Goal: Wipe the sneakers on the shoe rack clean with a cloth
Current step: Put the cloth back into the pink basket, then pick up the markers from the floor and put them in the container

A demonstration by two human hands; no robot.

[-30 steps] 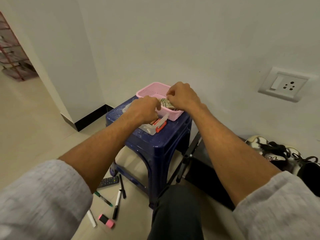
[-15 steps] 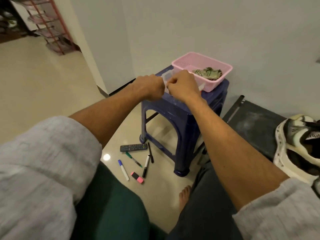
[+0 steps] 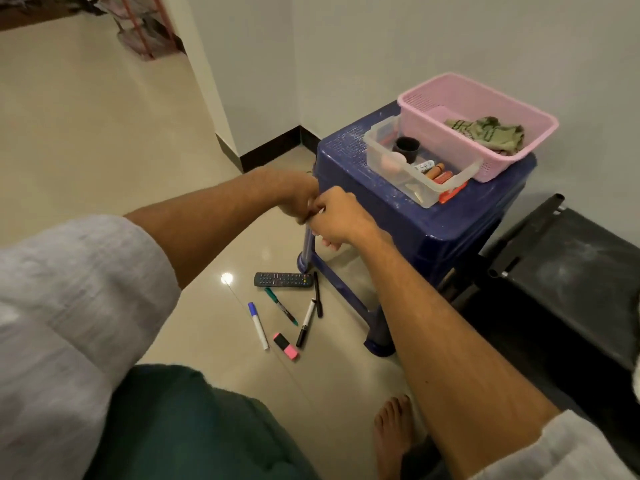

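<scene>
A crumpled green patterned cloth (image 3: pixel 491 133) lies in the pink basket (image 3: pixel 415 98) on the blue plastic stool (image 3: pixel 433 220). My left hand (image 3: pixel 298 197) and my right hand (image 3: pixel 341 220) meet with curled fingers in front of the stool's near left corner, away from the cloth. Whether they pinch something small between them is hidden. A black low rack (image 3: pixel 561 271) stands to the right of the stool. A pale sliver, perhaps a sneaker (image 3: pixel 636 372), shows at the right edge.
A clear plastic box (image 3: pixel 375 152) with small items sits beside the basket. On the tiled floor lie a remote (image 3: pixel 282 279), several markers (image 3: pixel 258 325) and a pink highlighter (image 3: pixel 285 346). My bare foot (image 3: pixel 393 431) is below. A red rack (image 3: pixel 145 29) stands far back left.
My hands left the pink basket, passed the clear box and drew back together to the stool's near corner. The cloth stayed in the basket. My view swung left and down.
</scene>
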